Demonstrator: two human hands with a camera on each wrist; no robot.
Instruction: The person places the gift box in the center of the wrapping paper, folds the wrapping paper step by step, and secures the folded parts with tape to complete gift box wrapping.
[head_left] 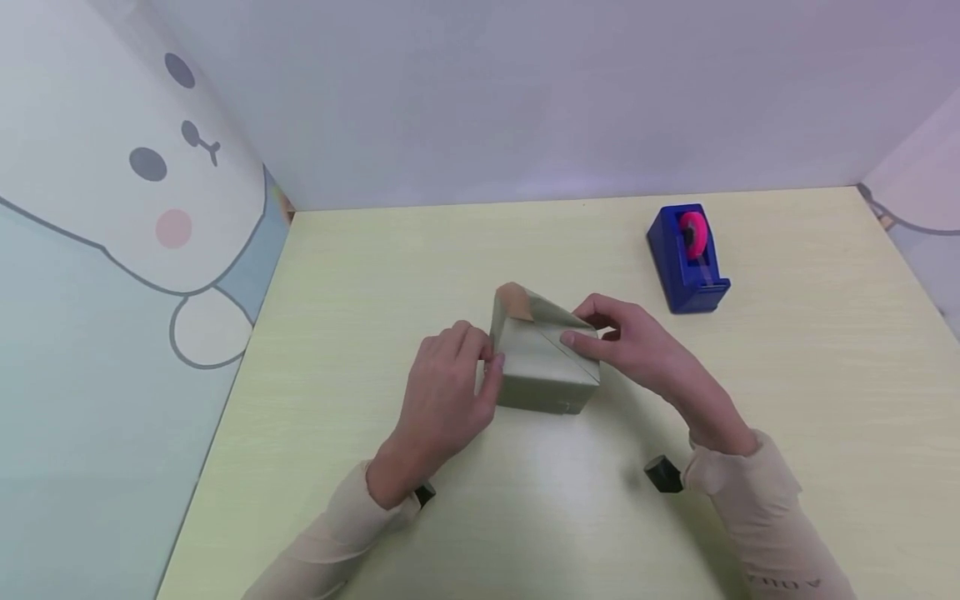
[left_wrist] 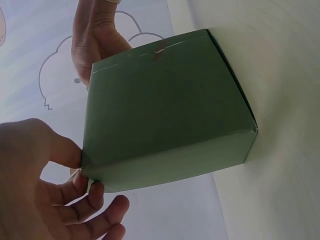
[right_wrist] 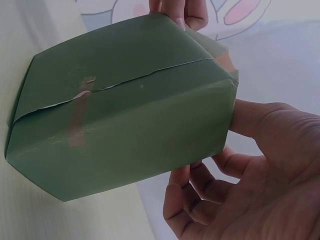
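A green paper-covered box (head_left: 546, 393) stands on the table in front of me. Its upper side has folded paper flaps, and a brownish strip of tape (head_left: 515, 302) lies at the far left corner. My left hand (head_left: 447, 383) pinches the upper left edge between thumb and fingers. On the opposite side my right hand (head_left: 630, 343) grips the upper right edge, thumb on top and fingers behind. The right wrist view shows a paper seam on the box wall, crossed by another tape strip (right_wrist: 77, 120). What is inside the box is hidden.
A blue tape dispenser (head_left: 686, 262) with a pink-cored roll stands at the back right of the pale table (head_left: 360, 275). Behind it rises a plain wall (head_left: 525, 100); a cartoon-printed wall (head_left: 97, 275) borders the left side. Small black blocks sit at both wrists.
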